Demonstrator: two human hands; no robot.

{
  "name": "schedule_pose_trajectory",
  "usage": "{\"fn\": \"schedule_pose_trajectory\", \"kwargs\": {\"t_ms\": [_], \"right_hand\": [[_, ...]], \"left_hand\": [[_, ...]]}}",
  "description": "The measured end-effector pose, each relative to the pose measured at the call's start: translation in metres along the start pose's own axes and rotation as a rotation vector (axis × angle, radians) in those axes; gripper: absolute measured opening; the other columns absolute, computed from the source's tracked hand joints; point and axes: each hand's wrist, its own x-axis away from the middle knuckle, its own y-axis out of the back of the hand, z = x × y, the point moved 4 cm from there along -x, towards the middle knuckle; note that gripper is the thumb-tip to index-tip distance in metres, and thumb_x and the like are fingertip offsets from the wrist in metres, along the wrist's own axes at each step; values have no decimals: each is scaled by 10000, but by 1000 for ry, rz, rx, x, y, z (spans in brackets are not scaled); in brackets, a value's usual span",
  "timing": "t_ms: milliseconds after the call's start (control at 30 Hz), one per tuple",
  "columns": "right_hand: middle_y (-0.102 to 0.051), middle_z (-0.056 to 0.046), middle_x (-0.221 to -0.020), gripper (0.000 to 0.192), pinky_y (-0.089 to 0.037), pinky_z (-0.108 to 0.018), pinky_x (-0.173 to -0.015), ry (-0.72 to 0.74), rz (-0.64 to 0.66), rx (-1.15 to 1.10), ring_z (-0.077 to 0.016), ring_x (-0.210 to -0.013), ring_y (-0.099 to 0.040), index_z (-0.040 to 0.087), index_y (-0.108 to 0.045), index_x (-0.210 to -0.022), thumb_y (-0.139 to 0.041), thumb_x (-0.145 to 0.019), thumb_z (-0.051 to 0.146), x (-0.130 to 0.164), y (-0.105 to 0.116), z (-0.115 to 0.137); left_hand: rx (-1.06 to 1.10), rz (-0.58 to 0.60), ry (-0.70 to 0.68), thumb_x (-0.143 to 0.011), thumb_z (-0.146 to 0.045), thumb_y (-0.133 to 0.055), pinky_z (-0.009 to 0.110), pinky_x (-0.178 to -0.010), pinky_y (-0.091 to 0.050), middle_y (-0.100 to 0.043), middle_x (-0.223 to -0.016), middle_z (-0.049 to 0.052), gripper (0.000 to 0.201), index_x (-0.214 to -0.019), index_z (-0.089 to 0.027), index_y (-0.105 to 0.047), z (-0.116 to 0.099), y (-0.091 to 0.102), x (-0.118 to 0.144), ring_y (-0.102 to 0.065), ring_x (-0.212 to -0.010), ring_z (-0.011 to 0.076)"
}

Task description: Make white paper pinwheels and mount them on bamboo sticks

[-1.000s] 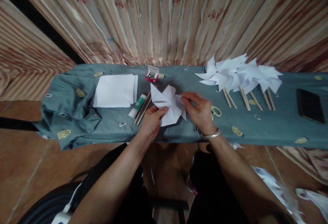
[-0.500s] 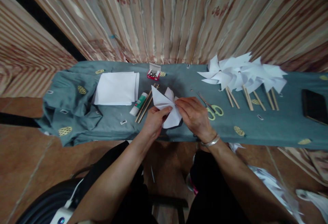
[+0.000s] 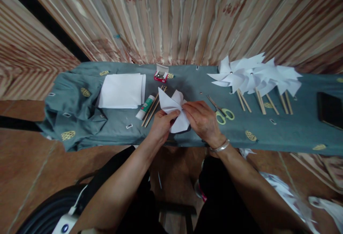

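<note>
Over the cloth, left hand point(image 3: 162, 125) and right hand point(image 3: 203, 119) pinch the folded paper point(image 3: 174, 109).

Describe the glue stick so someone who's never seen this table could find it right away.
On the grey-green cloth, look just right of the stack of white paper. The glue stick lies slanted beside the loose wooden sticks: a white tube with a green label, stubbier than the sticks.

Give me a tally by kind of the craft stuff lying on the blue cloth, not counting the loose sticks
Finished paper pinwheels on sticks: overlapping, exact count unclear
Pinwheel being folded, held by left hand and right hand: 1
Stack of white paper: 1
Glue stick: 1
Scissors: 1
Red box of pins: 1
Black phone: 1
Total, leaving out the finished pinwheels: 6
</note>
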Motion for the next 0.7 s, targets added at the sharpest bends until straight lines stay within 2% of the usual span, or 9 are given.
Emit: {"fn": "schedule_pose_trajectory", "kwargs": {"t_ms": [167, 300, 467, 700], "right_hand": [[-734, -78, -1030, 249, -537, -365, -890, -37, 40, -3, -226, -942, -635, 172, -707, -1054, -479, -953, 164, 1, -2, -1], [-718, -105, -1104, 292, -527, -417, -947, -54, 73, -54, -244, -1012, -622, 166, -685, -1138, -466, -945, 154, 3, -5, 1], [-701, -127, -1149, 328, -520, -426, -971, -30, 62, -48, -255, -1056, -608, 143, -657, -1198, -465, -931, 133, 6, -5, 6], [-703, -124, -1163, 320, -518, -430, -981, -14, 45, -42, -256, -1065, -617, 140, -662, -1190, -471, -933, 143, 8, -2, 10]], "left_hand": [[1, -5, -8, -453, -230, -868, 311, -732, -517, -743, -718, 48, 356, -759, -123, -721, 0, -1, 1, -681, -701, 196], [-4, -30, -39, -443, -249, -885, 298, -701, -511, -750, -744, 54, 391, -779, -126, -726, -1, -1, 0, -681, -697, 192], [-17, -66, -77, -443, -281, -890, 297, -673, -507, -751, -747, 59, 390, -760, -122, -727, 0, 1, -3, -672, -667, 186], [-48, -88, -110, -496, -246, -841, 296, -693, -509, -754, -771, 61, 314, -763, -124, -730, 1, 4, -5, -672, -686, 185]]}}
